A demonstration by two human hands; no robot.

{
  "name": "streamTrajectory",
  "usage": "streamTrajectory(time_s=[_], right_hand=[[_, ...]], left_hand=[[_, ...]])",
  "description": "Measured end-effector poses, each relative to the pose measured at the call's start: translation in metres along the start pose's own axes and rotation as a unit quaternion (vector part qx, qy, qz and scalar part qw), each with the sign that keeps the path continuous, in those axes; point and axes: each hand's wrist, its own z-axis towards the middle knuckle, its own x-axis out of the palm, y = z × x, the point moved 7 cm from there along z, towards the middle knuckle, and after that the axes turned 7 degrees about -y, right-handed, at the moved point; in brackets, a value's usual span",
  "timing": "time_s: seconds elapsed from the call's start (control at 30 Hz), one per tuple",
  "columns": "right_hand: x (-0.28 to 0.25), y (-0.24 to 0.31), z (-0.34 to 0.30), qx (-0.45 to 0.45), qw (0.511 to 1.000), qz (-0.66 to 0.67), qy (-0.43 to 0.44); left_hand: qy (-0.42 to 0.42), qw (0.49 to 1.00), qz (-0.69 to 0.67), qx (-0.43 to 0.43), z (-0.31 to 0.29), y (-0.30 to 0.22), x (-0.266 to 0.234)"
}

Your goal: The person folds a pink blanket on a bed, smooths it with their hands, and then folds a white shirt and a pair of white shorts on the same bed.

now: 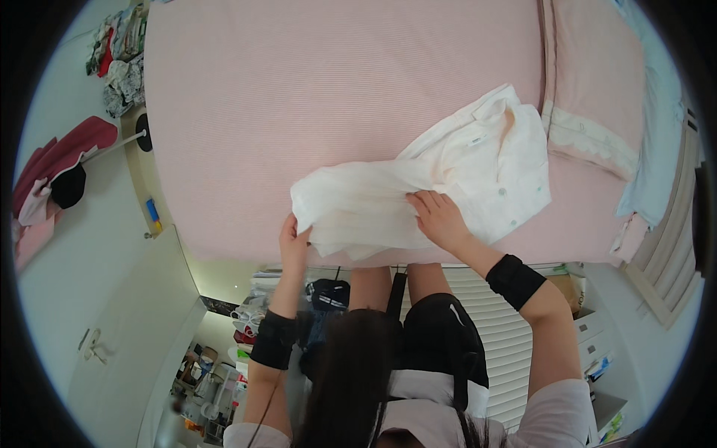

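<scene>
A thin white shirt [493, 168] lies near the bed's front edge, its right part bunched in layers with a few pale buttons and a small label showing. One narrower length of it stretches leftward, lying loosely creased. At the left end of that length, my left hand [293, 240] is closed on the lower corner of the fabric, thumb and fingers pinched together. My right hand [442, 222] lies palm down on the middle of the shirt, fingers stretched out and touching the cloth. Black bands wrap both forearms.
The shirt lies on a pink striped bed [328, 97]. A pink pillow [594, 89] with a pale trim is at the right, beside light blue bedding [657, 119]. Folded clothes [123, 82] are piled at the far left. A white door [123, 336] stands left of me.
</scene>
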Motion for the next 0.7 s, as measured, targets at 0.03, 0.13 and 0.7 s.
streamTrajectory(time_s=[0.03, 0.13, 0.7], right_hand=[[0.004, -0.005, -0.004, 0.004, 1.000, -0.009, 0.013], [-0.002, -0.005, -0.013, 0.033, 0.998, 0.012, 0.051], [-0.026, 0.004, -0.032, -0.006, 0.993, 0.064, -0.100]], left_hand=[[-0.010, 1.000, -0.026, -0.012, -0.008, 0.007, -0.004], [-0.037, 0.997, -0.067, -0.026, -0.029, 0.034, -0.014], [0.088, 0.660, 0.428, 0.611, -0.048, -0.048, 0.047]])
